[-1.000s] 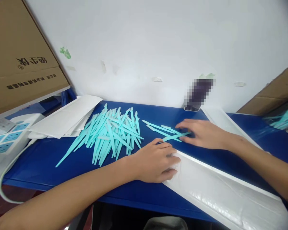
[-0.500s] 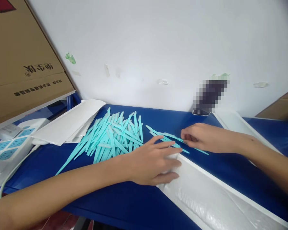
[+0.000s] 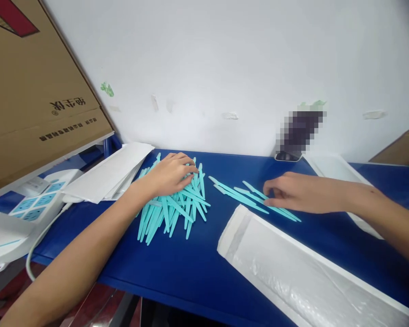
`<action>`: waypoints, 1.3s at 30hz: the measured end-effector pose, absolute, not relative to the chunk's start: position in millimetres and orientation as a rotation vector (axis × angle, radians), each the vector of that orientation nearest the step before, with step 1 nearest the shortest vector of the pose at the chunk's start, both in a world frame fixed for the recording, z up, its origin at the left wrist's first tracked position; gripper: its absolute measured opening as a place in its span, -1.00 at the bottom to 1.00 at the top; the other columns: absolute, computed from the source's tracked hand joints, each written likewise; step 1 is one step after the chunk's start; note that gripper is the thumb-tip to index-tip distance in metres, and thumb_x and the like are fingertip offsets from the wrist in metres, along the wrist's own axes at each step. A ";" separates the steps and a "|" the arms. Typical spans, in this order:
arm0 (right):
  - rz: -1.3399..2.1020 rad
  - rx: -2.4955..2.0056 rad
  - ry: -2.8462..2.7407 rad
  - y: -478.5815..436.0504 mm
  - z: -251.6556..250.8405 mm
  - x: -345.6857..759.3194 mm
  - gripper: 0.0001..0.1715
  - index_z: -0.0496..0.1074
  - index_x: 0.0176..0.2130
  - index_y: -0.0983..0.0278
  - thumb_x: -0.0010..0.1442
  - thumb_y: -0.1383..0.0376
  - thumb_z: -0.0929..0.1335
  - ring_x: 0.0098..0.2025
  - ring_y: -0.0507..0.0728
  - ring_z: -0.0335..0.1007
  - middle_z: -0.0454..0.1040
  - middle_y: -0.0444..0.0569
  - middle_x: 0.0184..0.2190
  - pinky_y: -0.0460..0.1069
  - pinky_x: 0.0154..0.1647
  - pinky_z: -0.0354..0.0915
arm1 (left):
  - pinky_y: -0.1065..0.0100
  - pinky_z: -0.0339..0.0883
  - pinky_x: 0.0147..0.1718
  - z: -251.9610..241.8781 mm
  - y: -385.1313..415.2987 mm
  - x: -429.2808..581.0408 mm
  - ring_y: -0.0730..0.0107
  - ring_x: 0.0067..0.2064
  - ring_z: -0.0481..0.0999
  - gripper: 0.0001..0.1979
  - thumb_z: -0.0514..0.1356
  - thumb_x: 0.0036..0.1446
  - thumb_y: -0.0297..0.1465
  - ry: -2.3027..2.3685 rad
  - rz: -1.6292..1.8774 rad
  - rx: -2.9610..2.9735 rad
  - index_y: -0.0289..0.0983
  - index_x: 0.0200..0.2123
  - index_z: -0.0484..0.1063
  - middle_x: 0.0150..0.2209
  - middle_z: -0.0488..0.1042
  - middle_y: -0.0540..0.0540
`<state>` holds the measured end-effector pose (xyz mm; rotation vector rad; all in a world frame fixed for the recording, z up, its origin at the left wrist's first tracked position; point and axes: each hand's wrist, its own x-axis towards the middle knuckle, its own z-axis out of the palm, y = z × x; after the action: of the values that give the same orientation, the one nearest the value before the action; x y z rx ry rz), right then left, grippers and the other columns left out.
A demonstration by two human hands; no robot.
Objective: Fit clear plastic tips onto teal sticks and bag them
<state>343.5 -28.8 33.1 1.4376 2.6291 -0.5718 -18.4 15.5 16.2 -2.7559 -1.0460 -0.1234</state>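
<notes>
A heap of teal swabs (image 3: 170,209) with pale tips lies on the blue table (image 3: 191,277). My left hand (image 3: 175,172) rests on top of the heap, its fingers stretched out and hiding part of it. To the right, several swabs (image 3: 240,196) lie roughly side by side on a slant. My right hand (image 3: 286,193) is beside them with curled fingers, thumb and forefinger around one swab (image 3: 254,188); the exact contact is partly hidden. In front of that row lies a long white pouch (image 3: 293,268) with a clear plastic face.
At left are a stack of white pouches or sheets (image 3: 105,175), a power strip (image 3: 41,197) with a cable (image 3: 37,240), and a big cardboard box (image 3: 37,91). A phone-like device (image 3: 288,156) leans against the wall. Behind my right forearm is another white pouch (image 3: 334,168).
My left hand has moved from the pouch's end up and left onto the heap. One more swab shows by my right hand, which has shifted slightly. The view has tilted a little.
</notes>
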 end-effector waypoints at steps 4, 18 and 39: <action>-0.615 1.405 2.493 -28.8 30.3 335.5 -0.60 0.38 -0.31 0.18 0.33 -0.06 0.26 -0.50 0.12 0.26 0.42 -0.06 -0.48 0.03 -0.50 0.11 | -0.06 0.28 0.11 11.5 13.7 -19.3 -0.01 0.22 0.39 -0.56 -0.08 0.40 -0.42 -1.074 -0.053 -2.857 -0.18 0.10 0.55 0.20 0.46 -0.23; -0.726 1.599 2.689 13.3 -2.7 351.7 -0.58 0.35 -0.27 0.19 0.32 -0.10 0.29 -0.44 0.11 0.29 0.42 -0.12 -0.47 0.01 -0.40 0.19 | -0.17 0.16 0.22 -6.3 24.0 -22.6 -0.03 0.30 0.35 -0.48 -0.14 0.38 -0.39 -1.192 -0.051 -2.930 -0.22 0.25 0.45 0.29 0.41 -0.21; -0.216 1.003 3.212 -26.2 -20.0 311.3 -0.52 0.50 0.24 0.24 0.47 0.23 0.22 0.21 0.28 0.45 0.52 0.15 0.19 0.21 0.19 0.41 | -0.15 0.19 0.25 -2.3 11.9 -12.9 -0.04 0.28 0.37 -0.49 -0.05 0.35 -0.28 -1.128 -0.110 -2.954 -0.25 0.26 0.40 0.22 0.46 -0.23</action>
<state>311.3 -26.2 -20.0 1.0033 3.2115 -0.2159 -12.9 11.9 -2.3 -2.9542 -1.1283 -0.1103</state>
